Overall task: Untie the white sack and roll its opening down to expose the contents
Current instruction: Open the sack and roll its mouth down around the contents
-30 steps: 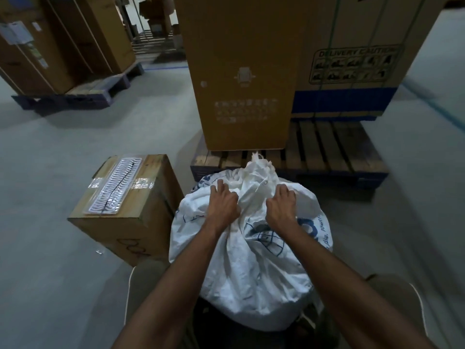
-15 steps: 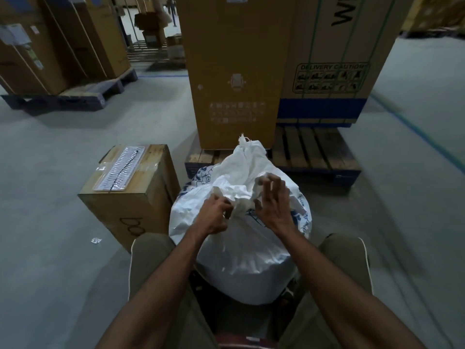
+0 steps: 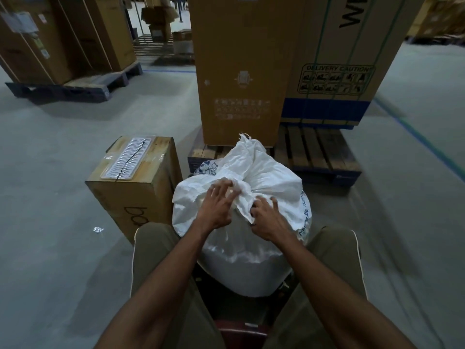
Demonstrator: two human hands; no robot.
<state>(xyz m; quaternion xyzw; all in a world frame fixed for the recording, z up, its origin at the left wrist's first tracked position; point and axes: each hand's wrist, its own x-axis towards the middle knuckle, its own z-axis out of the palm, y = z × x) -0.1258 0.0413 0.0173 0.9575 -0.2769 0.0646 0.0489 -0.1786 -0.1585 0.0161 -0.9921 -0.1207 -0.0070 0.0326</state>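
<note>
**Q:** Head view: what are the hands doing?

**R:** Both are on top of the sack (image 3: 271, 177). The left hand (image 3: 217, 206) lies with fingers spread apart, fingertips on the gathered white cloth near the neck, gripping nothing that I can see. The right hand (image 3: 268, 219) is curled, its fingers pinched into a fold of the cloth just beside the left.

**Q:** And the sack itself?

**R:** It stands upright on the floor (image 3: 63, 152) between the person's knees, which are in olive trousers (image 3: 156, 250). Its neck is bunched, and a twisted tail of cloth pokes up on the far side. Blue print runs down its right flank. Whether a tie is on the neck, I cannot tell.

**Q:** What is around it?

**R:** A box (image 3: 137, 177) stands on the floor just left of the sack, with a white ribbed pad taped on its top. Behind the sack is a pallet (image 3: 324, 154) carrying two tall cartons (image 3: 241, 71). At the far left, another pallet holds more cartons.
</note>
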